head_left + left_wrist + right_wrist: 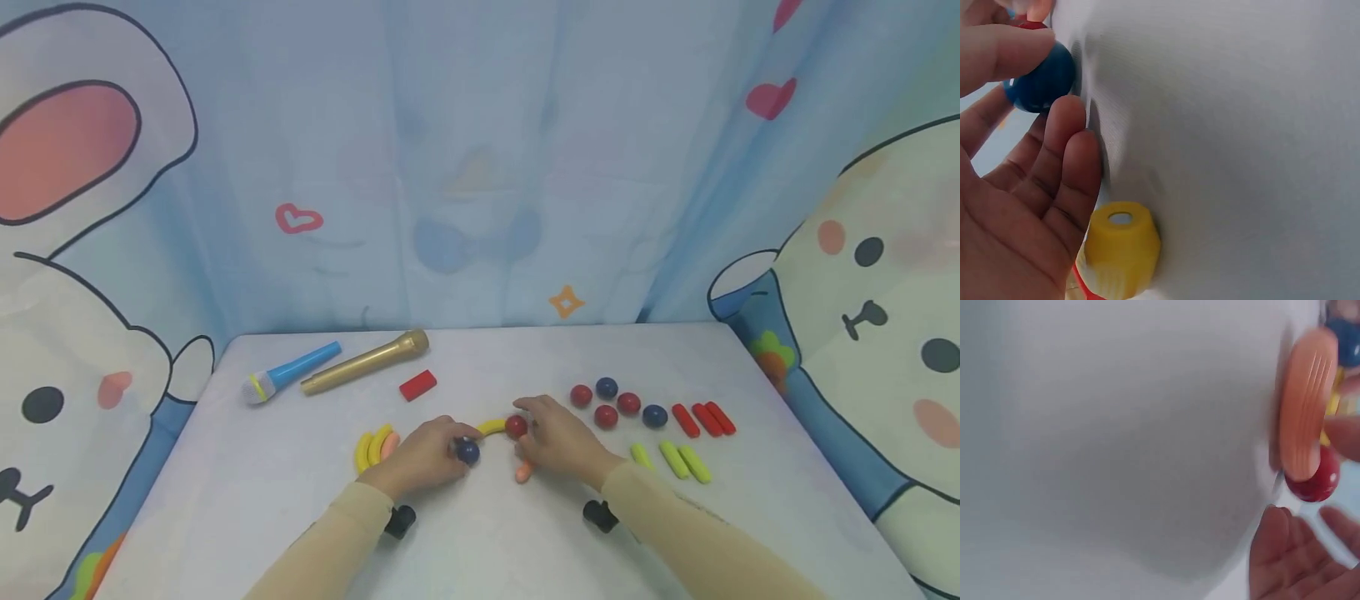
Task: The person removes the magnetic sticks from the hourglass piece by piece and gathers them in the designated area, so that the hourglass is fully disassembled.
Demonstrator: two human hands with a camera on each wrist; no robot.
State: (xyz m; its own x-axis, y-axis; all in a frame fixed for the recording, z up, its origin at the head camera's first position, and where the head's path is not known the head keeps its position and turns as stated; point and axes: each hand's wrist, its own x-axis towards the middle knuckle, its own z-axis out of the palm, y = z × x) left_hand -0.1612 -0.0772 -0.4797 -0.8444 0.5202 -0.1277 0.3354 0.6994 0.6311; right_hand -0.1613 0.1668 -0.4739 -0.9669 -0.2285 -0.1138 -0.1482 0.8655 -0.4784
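Note:
My left hand [422, 457] pinches a dark blue ball [468, 452] between thumb and fingers, just above or on the table; the left wrist view shows the ball [1044, 78] close up. Right of it lies a curved yellow toy banana [491, 427], with a red ball [516, 427] at its right end. My right hand [561, 437] is spread about that red ball, and in the right wrist view its fingertips stand apart from the ball [1316, 478]. A ridged orange toy sausage [1307, 403] lies beside the thumb, partly covered by the hand in the head view.
Left of the left hand lie toy bananas [369, 451] and a pinkish piece [390, 445]. Behind are a blue microphone [296, 371], a gold microphone [367, 362] and a red block [417, 385]. Rightward sit several balls [628, 404], red sticks [703, 419] and yellow-green sticks [684, 461].

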